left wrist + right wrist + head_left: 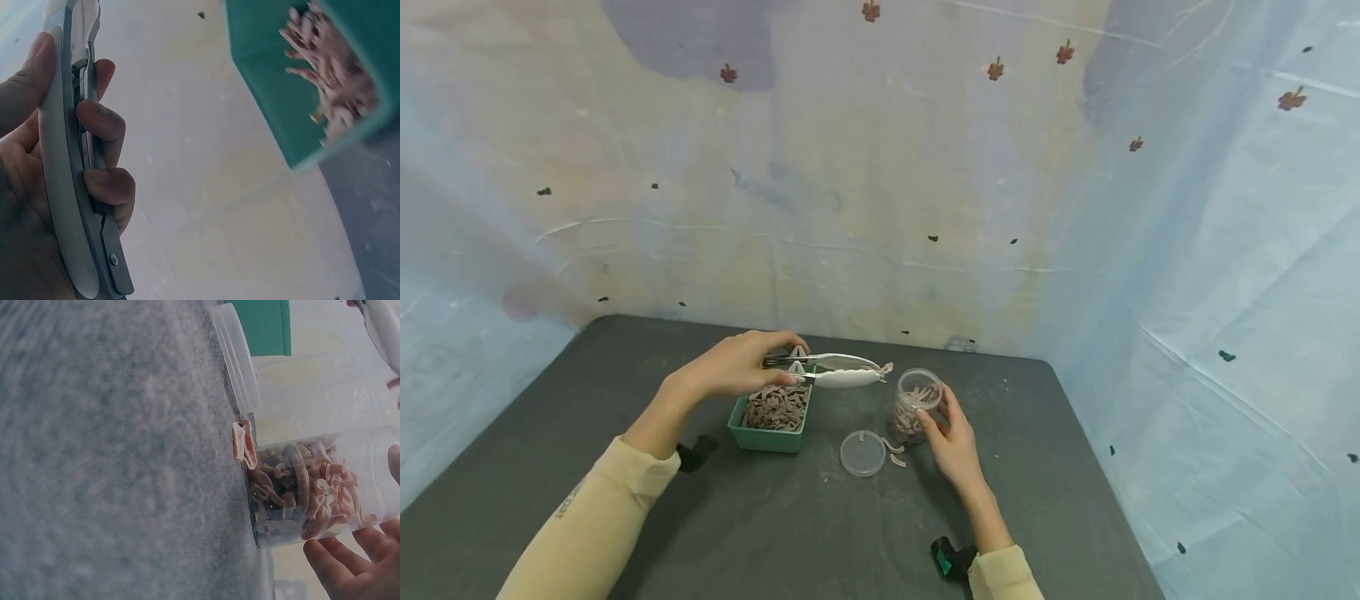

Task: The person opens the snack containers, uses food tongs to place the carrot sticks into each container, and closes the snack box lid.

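My left hand grips a pair of tongs with white heads, its fingers wrapped round the handles in the left wrist view. Small brownish strips are caught at the tips, just left of and above the jar's mouth. My right hand holds the clear plastic jar by its right side, thumb near the rim. Pinkish-brown strips fill the jar's lower part, and its top is uncovered. Behind the left wrist stands a green tub heaped with similar dried strips.
A round clear lid lies flat on the dark table, left of the jar. A few loose strips rest between lid and jar. Patterned sheeting hangs behind the table and along its sides.
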A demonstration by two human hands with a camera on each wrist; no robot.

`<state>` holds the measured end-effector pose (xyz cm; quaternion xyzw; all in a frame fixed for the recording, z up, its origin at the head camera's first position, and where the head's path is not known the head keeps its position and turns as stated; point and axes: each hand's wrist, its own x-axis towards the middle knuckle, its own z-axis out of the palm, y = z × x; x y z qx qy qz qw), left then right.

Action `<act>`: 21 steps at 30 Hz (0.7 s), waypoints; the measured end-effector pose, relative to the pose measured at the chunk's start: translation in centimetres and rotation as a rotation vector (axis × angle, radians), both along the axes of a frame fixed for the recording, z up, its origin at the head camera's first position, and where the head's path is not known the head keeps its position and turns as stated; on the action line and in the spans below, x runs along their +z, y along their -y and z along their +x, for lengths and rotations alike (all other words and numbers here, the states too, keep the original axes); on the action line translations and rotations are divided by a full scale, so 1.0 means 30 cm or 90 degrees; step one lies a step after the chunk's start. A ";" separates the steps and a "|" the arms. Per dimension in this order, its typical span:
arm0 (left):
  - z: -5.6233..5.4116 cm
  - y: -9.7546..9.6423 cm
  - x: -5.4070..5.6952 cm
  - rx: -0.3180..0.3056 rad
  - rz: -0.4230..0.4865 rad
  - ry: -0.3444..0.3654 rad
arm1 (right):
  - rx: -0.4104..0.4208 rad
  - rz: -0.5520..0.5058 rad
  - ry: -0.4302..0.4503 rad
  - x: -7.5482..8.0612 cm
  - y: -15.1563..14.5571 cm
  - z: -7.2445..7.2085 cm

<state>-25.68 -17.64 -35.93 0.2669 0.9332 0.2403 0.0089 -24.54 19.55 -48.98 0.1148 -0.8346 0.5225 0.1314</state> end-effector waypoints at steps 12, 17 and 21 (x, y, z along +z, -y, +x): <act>-0.053 -0.148 0.021 -0.059 -0.003 0.018 | -0.001 -0.006 0.012 -0.004 -0.004 -0.002; -0.082 -0.200 0.023 -0.070 -0.022 0.016 | 0.005 -0.009 0.003 -0.004 -0.006 -0.003; -0.101 -0.235 0.022 -0.072 -0.037 0.023 | 0.008 -0.014 0.005 -0.003 -0.005 -0.004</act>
